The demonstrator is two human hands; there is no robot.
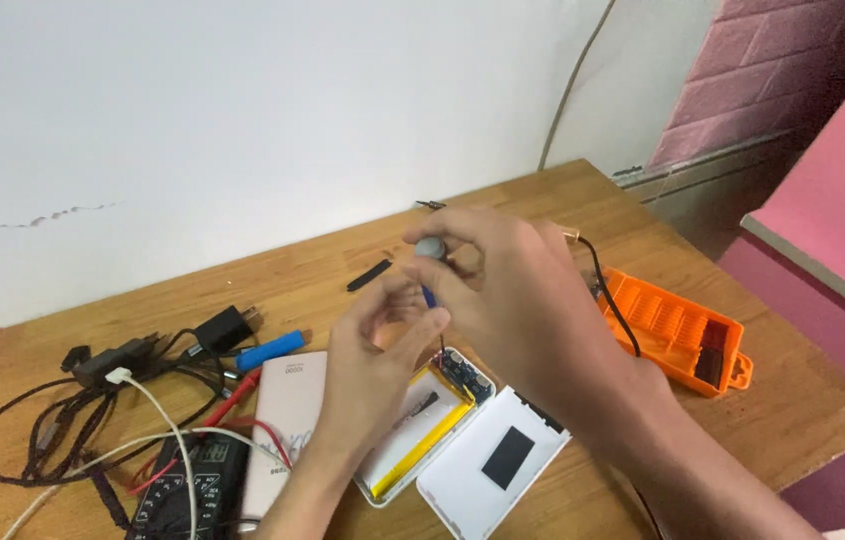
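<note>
Pinching a small blue-shafted screwdriver (pixel 430 262) by its grey cap, right hand (pixel 513 290) grip closed; left hand (pixel 383 350) fingertips pinched on the shaft. Below: opened white power bank (pixel 423 425) on wooden worktop (pixel 803 410), orange bit case (pixel 678 330) right, multimeter (pixel 193 490) left. White wall (pixel 243 120) behind, pink brick at right.

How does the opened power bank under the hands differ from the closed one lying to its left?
The opened power bank has its white cover off beside it, baring a flat cell with yellow edging and a circuit board; the closed power bank shows only a plain pale shell. The opened one lies bare, while red and white leads cross the closed one. Both are flat rectangles on the wooden table.
</note>
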